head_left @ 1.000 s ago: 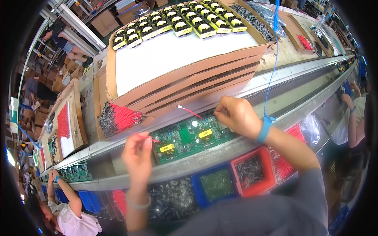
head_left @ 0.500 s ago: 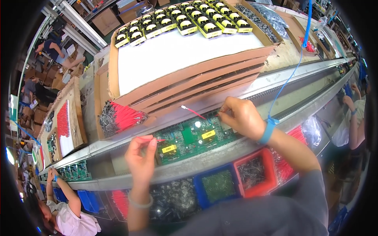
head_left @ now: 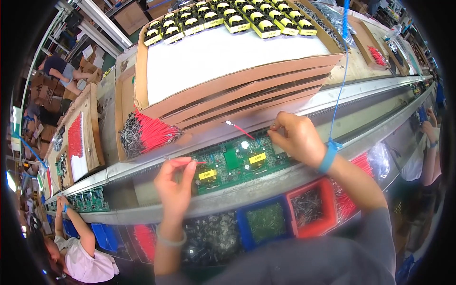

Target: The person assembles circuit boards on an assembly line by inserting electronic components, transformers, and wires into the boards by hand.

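A green circuit board (head_left: 231, 159) with two yellow components lies in the metal rail track in front of me. My left hand (head_left: 176, 178) is closed in a pinch on a red wire (head_left: 197, 163), whose tip points right over the board's left end. A second red wire (head_left: 241, 129) with a pale metal terminal slants up from the board's far edge. Just right of it, my right hand (head_left: 297, 137) is closed, thumb and index finger together near the board's far right part. What sits between those fingertips is too small to name. A blue band circles my right wrist.
Stacked cardboard trays (head_left: 237, 80) stand beyond the track, topped with yellow-and-black transformers (head_left: 236, 21). Red wires (head_left: 154, 133) fill a box at left. Nearer me are a blue bin (head_left: 241, 223) and a red bin (head_left: 330, 209) of small parts. A blue cord (head_left: 343, 80) hangs at right. A co-worker (head_left: 88, 259) works at left.
The whole view has shifted slightly, with things appearing a little further right. Both hands keep nearly the same pose and place over the board.
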The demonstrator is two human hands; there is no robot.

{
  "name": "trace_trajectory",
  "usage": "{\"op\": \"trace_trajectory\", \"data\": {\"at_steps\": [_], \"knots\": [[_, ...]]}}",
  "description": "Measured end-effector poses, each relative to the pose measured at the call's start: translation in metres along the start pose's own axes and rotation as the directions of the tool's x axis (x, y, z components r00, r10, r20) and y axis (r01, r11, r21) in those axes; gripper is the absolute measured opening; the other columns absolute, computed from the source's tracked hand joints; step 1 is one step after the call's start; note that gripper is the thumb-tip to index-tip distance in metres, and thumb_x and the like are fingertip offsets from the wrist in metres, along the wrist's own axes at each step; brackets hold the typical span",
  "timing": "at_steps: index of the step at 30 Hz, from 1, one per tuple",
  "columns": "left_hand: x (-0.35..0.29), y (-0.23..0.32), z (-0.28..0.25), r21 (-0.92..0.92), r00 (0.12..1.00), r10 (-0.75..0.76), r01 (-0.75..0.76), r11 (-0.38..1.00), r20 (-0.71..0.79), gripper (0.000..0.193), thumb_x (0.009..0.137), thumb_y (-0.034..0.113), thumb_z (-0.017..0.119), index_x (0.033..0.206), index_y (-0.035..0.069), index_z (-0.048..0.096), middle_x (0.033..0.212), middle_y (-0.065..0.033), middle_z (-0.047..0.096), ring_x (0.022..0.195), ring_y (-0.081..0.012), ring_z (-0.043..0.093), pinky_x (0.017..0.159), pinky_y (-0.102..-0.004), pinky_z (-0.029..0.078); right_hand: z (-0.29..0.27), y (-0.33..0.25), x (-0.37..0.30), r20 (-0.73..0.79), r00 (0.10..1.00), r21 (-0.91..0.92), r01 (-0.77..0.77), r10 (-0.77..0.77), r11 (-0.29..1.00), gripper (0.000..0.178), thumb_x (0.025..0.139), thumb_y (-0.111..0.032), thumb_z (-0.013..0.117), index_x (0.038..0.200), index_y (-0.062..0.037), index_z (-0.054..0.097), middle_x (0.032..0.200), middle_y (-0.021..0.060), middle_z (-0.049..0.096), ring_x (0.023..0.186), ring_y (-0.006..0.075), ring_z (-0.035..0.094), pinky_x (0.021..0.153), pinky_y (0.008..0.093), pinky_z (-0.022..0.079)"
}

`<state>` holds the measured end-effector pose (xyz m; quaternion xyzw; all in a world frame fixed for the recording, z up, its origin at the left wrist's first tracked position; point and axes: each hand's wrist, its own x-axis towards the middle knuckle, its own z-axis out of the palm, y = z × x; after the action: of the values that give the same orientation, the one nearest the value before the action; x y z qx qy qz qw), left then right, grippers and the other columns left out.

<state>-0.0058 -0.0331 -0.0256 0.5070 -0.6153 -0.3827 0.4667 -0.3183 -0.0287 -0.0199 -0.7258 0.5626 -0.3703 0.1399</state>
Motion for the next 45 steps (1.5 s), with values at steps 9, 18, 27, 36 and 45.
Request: {"op": "trace_trajectory", "data": {"at_steps": [9, 18, 27, 36, 45], "knots": [[0.012, -0.007, 0.008, 0.045, 1.0, -0.015, 0.014, 0.999, 0.026, 0.011, 0.089, 0.002, 0.077, 0.095, -0.002, 0.069, 0.089, -0.0037, 0.071, 0.08, -0.0059, 0.059, 0.074, -0.0225, 0.048, 0.004, -0.016, 0.006, 0.141, 0.989, -0.037, 0.045, -0.039, 0.998, 0.027, 0.077, -0.013, 0.083, 0.087, 0.0009, 0.061, 0.084, 0.0157, 0.064, 0.076, 0.0371, 0.065, 0.068, 0.0435, 0.053], [0.013, -0.006, 0.005, 0.074, 0.999, 0.016, -0.019, 0.997, 0.032, 0.01, 0.089, 0.001, 0.076, 0.093, -0.002, 0.068, 0.089, -0.0049, 0.071, 0.079, -0.0059, 0.059, 0.073, -0.0228, 0.049, -0.019, -0.038, -0.005, 0.217, 0.969, 0.008, -0.126, 0.122, 0.992, 0.024, 0.095, -0.021, 0.069, 0.092, 0.0014, 0.059, 0.075, 0.0241, 0.061, 0.074, 0.0435, 0.064, 0.064, 0.0494, 0.05], [0.018, -0.006, 0.012, 0.229, 0.99, 0.128, -0.138, 0.963, 0.059, 0.01, 0.086, 0.001, 0.077, 0.091, -0.001, 0.069, 0.091, -0.0096, 0.071, 0.079, -0.0133, 0.065, 0.074, -0.0267, 0.051, -0.025, -0.063, -0.007, 0.19, 0.969, 0.194, -0.198, 0.161, 0.961, 0.018, 0.097, -0.015, 0.064, 0.097, 0.0029, 0.06, 0.084, 0.0256, 0.064, 0.08, 0.045, 0.064, 0.07, 0.0465, 0.051], [0.027, -0.004, 0.003, 0.406, 0.981, 0.175, -0.196, 0.892, 0.088, 0.02, 0.081, 0.011, 0.082, 0.092, 0.0, 0.069, 0.094, -0.015, 0.068, 0.09, -0.0311, 0.066, 0.08, -0.0388, 0.051, -0.012, -0.087, 0.01, 0.289, 0.957, 0.33, -0.076, -0.024, 0.941, 0.015, 0.098, -0.012, 0.063, 0.097, 0.0024, 0.064, 0.086, 0.0174, 0.06, 0.079, 0.0352, 0.062, 0.071, 0.0422, 0.05], [-0.06, 0.028, -0.118, 0.754, 0.99, 0.099, -0.14, 0.641, 0.1, 0.022, 0.092, 0.005, 0.065, 0.114, 0.001, 0.065, 0.106, -0.0196, 0.063, 0.098, -0.0391, 0.061, 0.086, -0.0443, 0.049, 0.05, -0.062, 0.027, 0.172, 0.978, 0.239, 0.079, -0.122, 0.968, 0.013, 0.086, -0.004, 0.074, 0.091, -0.0008, 0.063, 0.078, 0.0184, 0.069, 0.072, 0.0344, 0.071, 0.063, 0.0384, 0.056]]}}
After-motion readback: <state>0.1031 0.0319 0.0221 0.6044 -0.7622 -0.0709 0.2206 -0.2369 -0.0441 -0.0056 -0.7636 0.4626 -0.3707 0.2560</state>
